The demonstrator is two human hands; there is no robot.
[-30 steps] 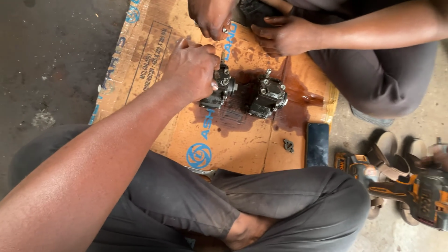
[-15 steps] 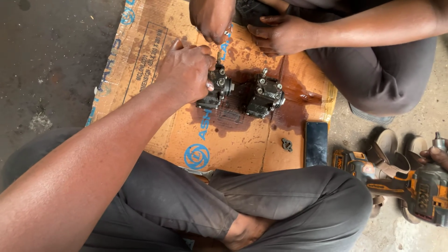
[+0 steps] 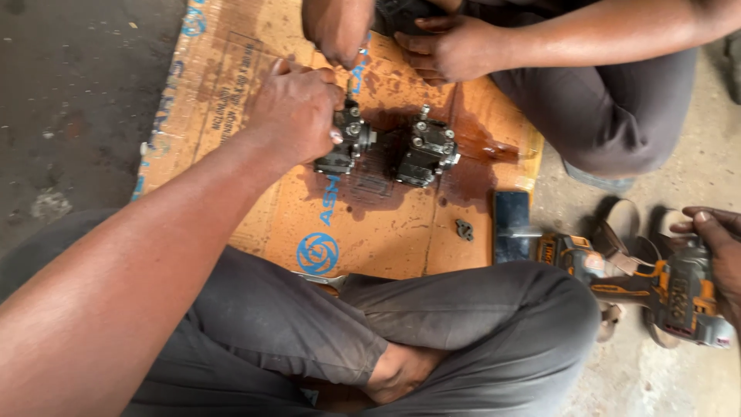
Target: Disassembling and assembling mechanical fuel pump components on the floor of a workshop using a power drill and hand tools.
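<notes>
The left hand (image 3: 297, 112) is curled over a dark metal pump body (image 3: 345, 140) on the oil-stained cardboard (image 3: 370, 224), fingers wrapped round its left side. Just right of it sits a second pump body (image 3: 427, 149) (untouched). The right hand (image 3: 718, 259) rests on an orange impact driver (image 3: 656, 289), grip unclear.

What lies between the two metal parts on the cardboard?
In the head view, only bare, oil-stained cardboard lies between the left part, under the left hand, and the right part.
</notes>
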